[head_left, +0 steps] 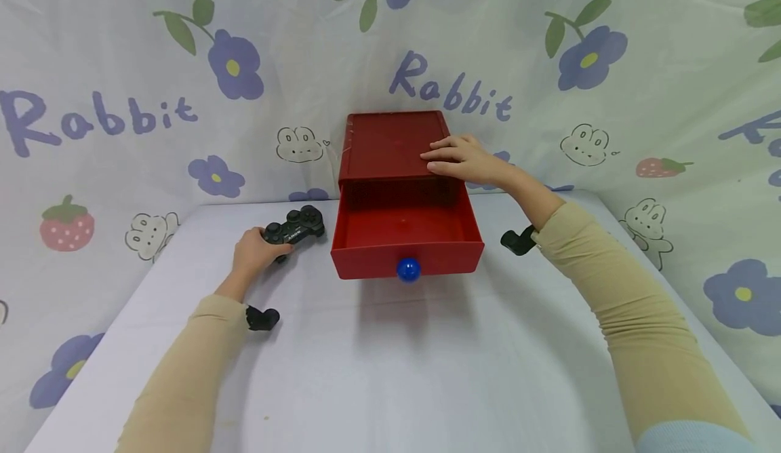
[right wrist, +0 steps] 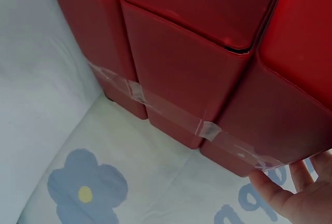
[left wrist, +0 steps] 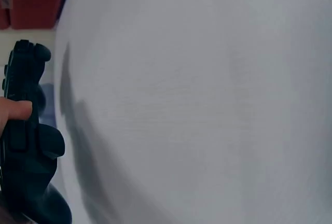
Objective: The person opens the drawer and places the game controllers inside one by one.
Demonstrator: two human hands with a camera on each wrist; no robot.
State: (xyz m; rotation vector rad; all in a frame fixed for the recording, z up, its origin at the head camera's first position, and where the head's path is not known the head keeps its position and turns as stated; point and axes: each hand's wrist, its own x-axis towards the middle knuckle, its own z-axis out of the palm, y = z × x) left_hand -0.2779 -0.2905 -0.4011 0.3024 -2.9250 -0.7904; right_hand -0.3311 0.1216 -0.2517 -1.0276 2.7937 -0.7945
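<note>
In the head view my left hand (head_left: 253, 256) grips a black game controller (head_left: 295, 228) by one end, left of a red drawer box (head_left: 390, 144). The left wrist view shows the controller (left wrist: 26, 141) at its left edge, with a fingertip over it. The box's top drawer (head_left: 405, 260) is pulled out, and its inside shows nothing lying in it. A blue round knob (head_left: 409, 270) sits on the drawer front. My right hand (head_left: 460, 158) rests on the right side of the box top, fingers extended. In the right wrist view those fingers touch the box's edge.
A white cloth-covered table (head_left: 421, 371) lies under everything. Behind it hangs a patterned backdrop (head_left: 293, 66) with rabbits, flowers and lettering, close to the box's back. Clear tape (right wrist: 171, 115) runs across the side of the red box.
</note>
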